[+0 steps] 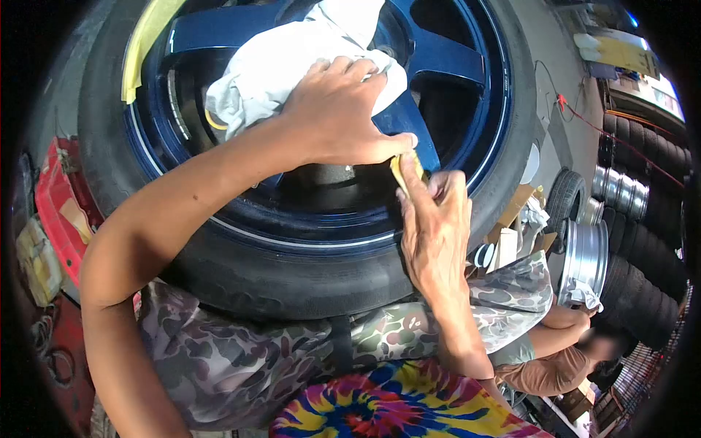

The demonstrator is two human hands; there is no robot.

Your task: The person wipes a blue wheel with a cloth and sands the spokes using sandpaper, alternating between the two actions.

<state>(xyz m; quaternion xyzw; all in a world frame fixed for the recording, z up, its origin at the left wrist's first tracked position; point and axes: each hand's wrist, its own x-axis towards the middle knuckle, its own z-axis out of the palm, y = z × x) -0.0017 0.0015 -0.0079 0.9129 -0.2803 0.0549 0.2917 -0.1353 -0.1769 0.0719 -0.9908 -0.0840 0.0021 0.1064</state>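
Note:
A blue wheel rim [445, 55] inside a black tire [292, 281] fills the middle of the head view. My left hand [339, 109] lies over a white cloth [274, 66] on the spokes, its thumb stretched toward the right hand. My right hand [437, 212] pinches a small yellow piece [399, 171] against a lower spoke, beside the tip of my left thumb. Yellow tape [146, 44] runs along the rim's upper left edge. What lies beneath the left palm, apart from cloth, is hidden.
At the left stands a red tray [58, 208]. Another person [551, 372] sits at the lower right, near a silver rim [584, 255]. Stacked tires [646, 226] line the right side. A small tire [564, 197] and a cardboard box [515, 206] are nearer.

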